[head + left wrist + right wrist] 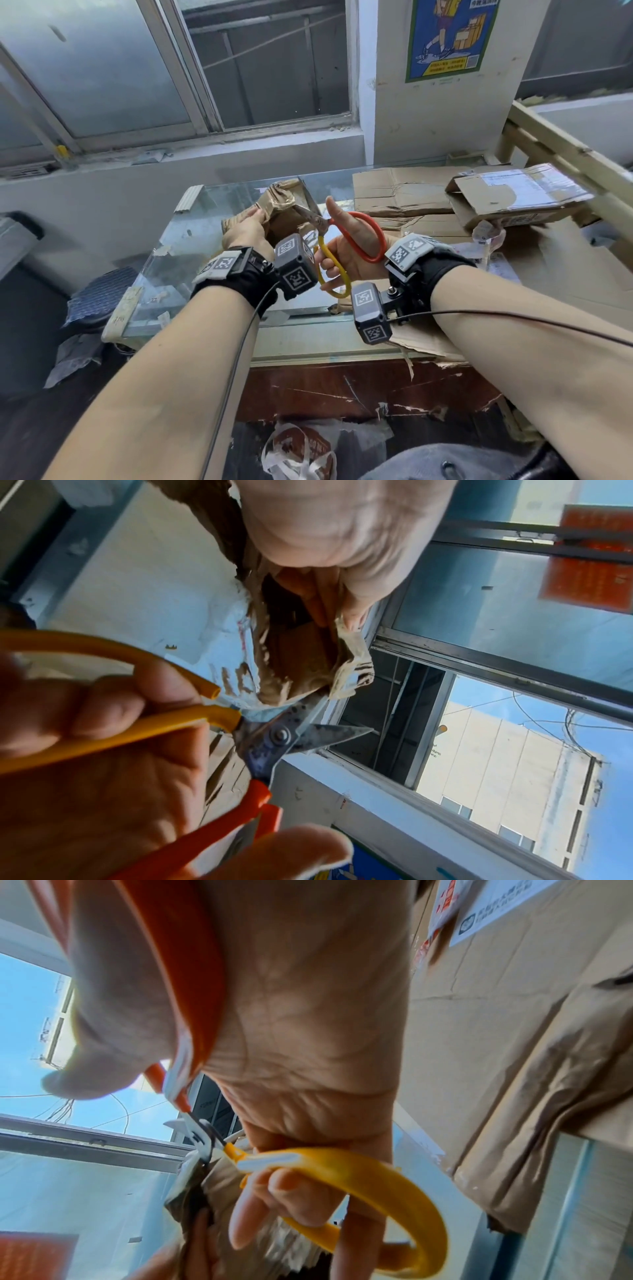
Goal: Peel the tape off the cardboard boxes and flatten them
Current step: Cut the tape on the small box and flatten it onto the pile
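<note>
A crumpled cardboard box (281, 205) wrapped in brown tape (349, 666) is held up over the glass table (191, 240). My left hand (248, 228) grips its near side, fingers curled round the cardboard (342, 547). My right hand (346, 246) holds scissors (322, 222) with one orange loop (371, 236) round the thumb and one yellow loop (387, 1177) round the fingers. The blades (308, 723) are parted, and one of them touches the taped edge of the box.
Flattened cardboard sheets (404, 192) and a folded box with a shipping label (513, 195) lie on the right of the table. A wooden frame (565, 150) stands at the far right. Window and sill (205, 144) lie behind. A plastic bag (298, 452) and wrappers lie on the floor.
</note>
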### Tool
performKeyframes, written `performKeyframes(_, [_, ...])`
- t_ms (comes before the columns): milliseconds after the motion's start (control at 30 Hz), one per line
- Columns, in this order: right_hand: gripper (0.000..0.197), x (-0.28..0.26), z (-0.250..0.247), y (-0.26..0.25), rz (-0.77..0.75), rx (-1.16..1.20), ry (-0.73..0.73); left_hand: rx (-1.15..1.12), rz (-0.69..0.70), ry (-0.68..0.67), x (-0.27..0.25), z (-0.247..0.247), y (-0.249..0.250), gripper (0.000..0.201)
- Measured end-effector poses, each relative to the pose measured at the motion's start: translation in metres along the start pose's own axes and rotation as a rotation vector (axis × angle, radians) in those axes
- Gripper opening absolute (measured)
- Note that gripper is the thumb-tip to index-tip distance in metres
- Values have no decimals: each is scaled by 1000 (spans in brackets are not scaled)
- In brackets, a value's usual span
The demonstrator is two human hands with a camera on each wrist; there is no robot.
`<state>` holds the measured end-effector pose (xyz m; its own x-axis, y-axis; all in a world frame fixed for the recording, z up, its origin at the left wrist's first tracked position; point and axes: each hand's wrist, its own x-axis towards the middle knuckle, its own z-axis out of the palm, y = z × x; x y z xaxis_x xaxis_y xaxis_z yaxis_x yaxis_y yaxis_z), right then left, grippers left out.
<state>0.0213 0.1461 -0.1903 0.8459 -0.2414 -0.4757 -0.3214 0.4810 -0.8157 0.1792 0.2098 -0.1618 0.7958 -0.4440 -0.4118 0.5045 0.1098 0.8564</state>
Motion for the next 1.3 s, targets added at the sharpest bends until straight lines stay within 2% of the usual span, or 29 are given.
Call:
performKeyframes(100, [93,1,3,-4,-22,0,39,90,-30,-135,1,0,3,33])
performKeyframes(233, [90,1,5,-6,-60,14,88,128,-106,-236,-1,-2,6,35])
performKeyframes(433, [82,1,9,-5,-127,23,142,172,-114,-273,-1,-5,7,18])
performKeyframes(500, [78,0,10,-5,-127,7,158,166,-116,-277,2,-7,5,19])
performKeyframes(833, [78,0,6,-6,-105,-49,148,77,-21,-136,11,0,-4,18])
performKeyframes(1000, [82,1,6,-8,-86,-75,109,110,52,-69,16,2,-7,21])
performKeyframes(1200, [77,7,6,-11,-69,-162,148,161,169,64,26,2,-12,22])
performKeyframes(1300, [72,10,9,-13,-39,-170,109,157,209,77,27,3,-13,17])
